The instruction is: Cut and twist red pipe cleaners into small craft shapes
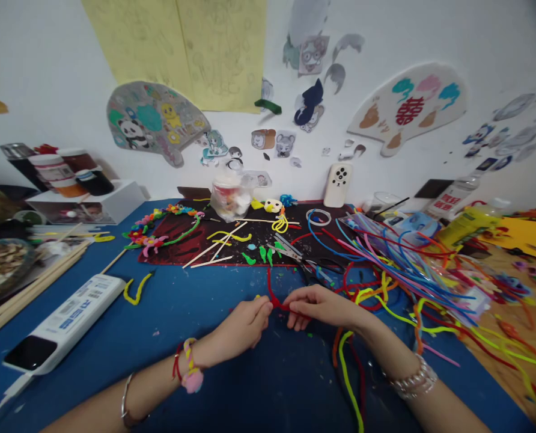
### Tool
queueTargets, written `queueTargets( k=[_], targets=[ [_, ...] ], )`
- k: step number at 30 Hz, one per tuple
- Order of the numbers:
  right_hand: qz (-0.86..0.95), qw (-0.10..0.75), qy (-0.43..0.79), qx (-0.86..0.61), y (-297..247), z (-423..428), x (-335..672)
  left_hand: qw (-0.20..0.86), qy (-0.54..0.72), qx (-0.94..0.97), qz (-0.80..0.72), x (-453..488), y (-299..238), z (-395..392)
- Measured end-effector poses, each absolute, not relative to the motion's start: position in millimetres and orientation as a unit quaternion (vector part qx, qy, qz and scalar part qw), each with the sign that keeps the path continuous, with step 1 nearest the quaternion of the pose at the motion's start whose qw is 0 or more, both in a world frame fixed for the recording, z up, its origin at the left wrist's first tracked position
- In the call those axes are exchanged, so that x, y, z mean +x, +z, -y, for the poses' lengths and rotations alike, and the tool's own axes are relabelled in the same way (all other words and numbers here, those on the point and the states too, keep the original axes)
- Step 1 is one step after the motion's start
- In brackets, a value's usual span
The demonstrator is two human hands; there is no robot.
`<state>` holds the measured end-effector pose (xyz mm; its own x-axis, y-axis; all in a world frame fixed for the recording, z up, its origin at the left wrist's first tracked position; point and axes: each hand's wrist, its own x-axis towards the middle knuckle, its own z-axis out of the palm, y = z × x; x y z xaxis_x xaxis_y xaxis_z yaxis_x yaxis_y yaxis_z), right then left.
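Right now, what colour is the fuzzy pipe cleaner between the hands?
Red, best in the head view: the fuzzy pipe cleaner between left hand and right hand.

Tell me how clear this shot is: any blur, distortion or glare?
Head view: the light is soft and even, with faint shadows; wide-angle distortion bows the blue table and white wall; the bowl of pale food at far left is blurred; the top right corner darkens; the left hand, right hand and red pipe cleaner look fairly sharp.
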<state>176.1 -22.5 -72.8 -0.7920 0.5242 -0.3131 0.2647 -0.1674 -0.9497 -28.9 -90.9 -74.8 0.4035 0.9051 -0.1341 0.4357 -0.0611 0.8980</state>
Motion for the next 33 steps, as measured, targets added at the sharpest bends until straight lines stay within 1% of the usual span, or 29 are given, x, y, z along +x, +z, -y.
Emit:
queueTargets(
  k=[5, 11, 14, 16, 20, 21, 24, 26, 33],
  targets=[
    [0.607, 0.085, 0.732, -0.298, -76.5, 26.5, 168.4, 0.481, 0.242, 0.683, -0.494, -27.6, -76.0, 91.6],
    [0.618, 0.094, 0.728, -0.283, -82.0, 31.1, 160.6, 0.466, 0.229, 0.695, -0.498, -26.8, -77.9, 91.9],
    [0.641, 0.083, 0.711, -0.279, -79.5, 32.1, 160.9, 0.464, 0.232, 0.696, -0.496, -27.0, -76.6, 92.2],
    [0.673, 0.102, 0.674, -0.287, -75.5, 32.9, 162.3, 0.465, 0.234, 0.697, -0.493, -27.2, -74.2, 92.4],
    [0.747, 0.209, 0.549, -0.312, -66.0, 36.0, 164.7, 0.473, 0.232, 0.695, -0.488, -27.4, -70.1, 92.8],
    [0.766, 0.213, 0.523, -0.308, -64.1, 37.0, 164.7, 0.474, 0.23, 0.694, -0.49, -27.4, -69.8, 92.8],
    [0.819, 0.177, 0.471, -0.277, -60.5, 40.0, 162.9, 0.47, 0.216, 0.696, -0.498, -27.4, -70.6, 92.8],
    [0.838, 0.168, 0.45, -0.261, -60.4, 41.3, 161.1, 0.468, 0.208, 0.7, -0.498, -27.3, -71.3, 92.8],
    [0.86, 0.189, 0.39, -0.271, -67.5, 42.3, 160.0, 0.458, 0.202, 0.71, -0.495, -26.5, -69.1, 92.7]
  ],
)
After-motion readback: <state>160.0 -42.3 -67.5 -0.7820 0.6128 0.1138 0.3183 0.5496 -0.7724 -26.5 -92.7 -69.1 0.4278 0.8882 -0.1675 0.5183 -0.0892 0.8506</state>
